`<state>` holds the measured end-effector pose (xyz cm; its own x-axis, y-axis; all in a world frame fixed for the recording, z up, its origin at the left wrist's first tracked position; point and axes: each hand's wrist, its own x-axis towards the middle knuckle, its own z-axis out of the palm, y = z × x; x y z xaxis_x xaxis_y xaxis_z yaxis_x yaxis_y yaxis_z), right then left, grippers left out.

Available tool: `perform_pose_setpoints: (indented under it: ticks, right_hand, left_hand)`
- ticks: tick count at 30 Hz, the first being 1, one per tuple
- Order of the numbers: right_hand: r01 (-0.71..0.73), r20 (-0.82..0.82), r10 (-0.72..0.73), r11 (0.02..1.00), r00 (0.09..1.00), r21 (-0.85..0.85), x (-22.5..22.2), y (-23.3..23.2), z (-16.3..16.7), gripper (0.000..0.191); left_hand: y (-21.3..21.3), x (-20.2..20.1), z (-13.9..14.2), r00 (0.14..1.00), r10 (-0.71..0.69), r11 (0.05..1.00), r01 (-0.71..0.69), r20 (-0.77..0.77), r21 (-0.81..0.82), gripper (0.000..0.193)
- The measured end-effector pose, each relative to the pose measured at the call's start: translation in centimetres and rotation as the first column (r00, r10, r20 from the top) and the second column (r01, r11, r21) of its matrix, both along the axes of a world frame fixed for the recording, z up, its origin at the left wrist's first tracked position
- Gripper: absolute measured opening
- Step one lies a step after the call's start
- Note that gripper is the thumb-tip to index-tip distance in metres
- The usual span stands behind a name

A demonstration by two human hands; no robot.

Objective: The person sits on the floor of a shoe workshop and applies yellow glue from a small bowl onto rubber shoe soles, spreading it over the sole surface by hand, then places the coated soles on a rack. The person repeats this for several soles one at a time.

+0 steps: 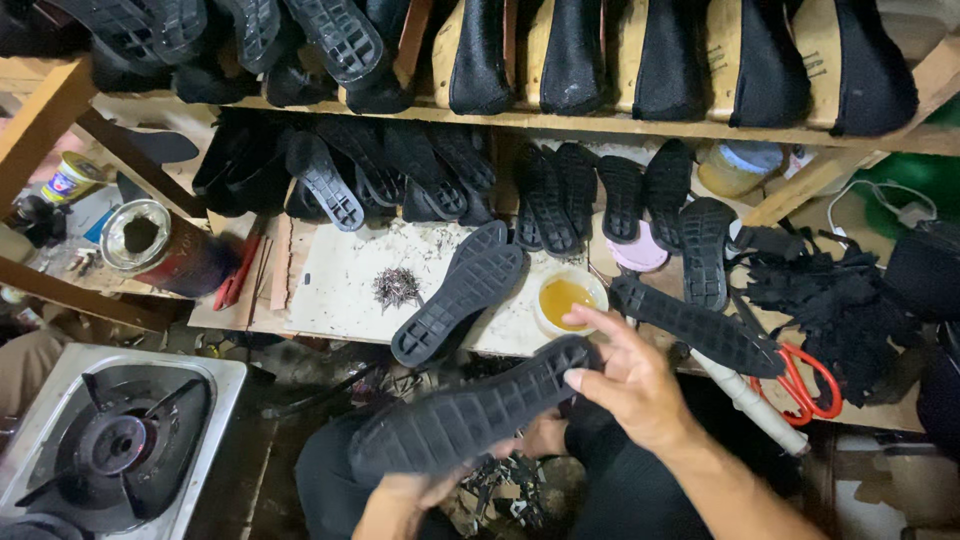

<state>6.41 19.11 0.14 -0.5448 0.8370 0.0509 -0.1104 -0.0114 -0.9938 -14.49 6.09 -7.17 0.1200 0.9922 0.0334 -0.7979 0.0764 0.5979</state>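
A: Hands?
B: Left hand point(405, 495) under sole point(470, 410), fingers clamped on its heel end. Right hand point(625, 375) fingers apart, thumb on toe end.
A: Sole?
B: Black rubber, ridged tread, held below counter point(340, 285) front edge.

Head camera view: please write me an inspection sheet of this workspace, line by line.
Surface: pale work board, speckled with scraps.
Job's things: black shoe sole held over the lap; another sole lies on the board.
Clutter: pile of small nails, bowl of yellow glue, red-handled scissors, open tin, black fabric scraps.
Grippers: left hand grips the sole from below; right hand touches its heel end, fingers spread.
Cables: white cord at the right.
Surroundings: shelves of soles, gas burner at lower left.
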Motion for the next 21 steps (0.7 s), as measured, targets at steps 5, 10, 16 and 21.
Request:
perform_pose_setpoints:
  ticks: [5, 10, 16, 21]
  right_hand:
    - [-0.148, 0.205, 0.124, 0.983, 0.971, 0.105, -0.6, 0.4, 0.3, 0.061]
    - [-0.267, 0.622, -0.262, 0.733, 0.738, 0.625, -2.3, 3.3, 0.4, 0.043]
    - [-0.531, 0.825, -0.328, 0.642, 0.461, 0.553, -1.3, 7.8, -0.6, 0.068]
    - [-0.29, 0.625, -0.398, 0.635, 0.672, 0.716, 0.4, 7.6, -2.3, 0.033]
  left_hand:
    - [0.7, -1.4, -0.6, 0.949, -0.292, 0.956, 0.287, -0.116, -0.053, 0.051]
    - [1.8, 1.4, -1.8, 0.906, -0.105, 0.986, 0.042, -0.411, -0.159, 0.046]
    - [1.5, 0.6, -2.7, 0.929, -0.05, 0.97, -0.042, -0.367, -0.238, 0.047]
    - [1.6, -0.9, -2.5, 0.948, 0.002, 0.972, -0.076, -0.318, -0.221, 0.051]
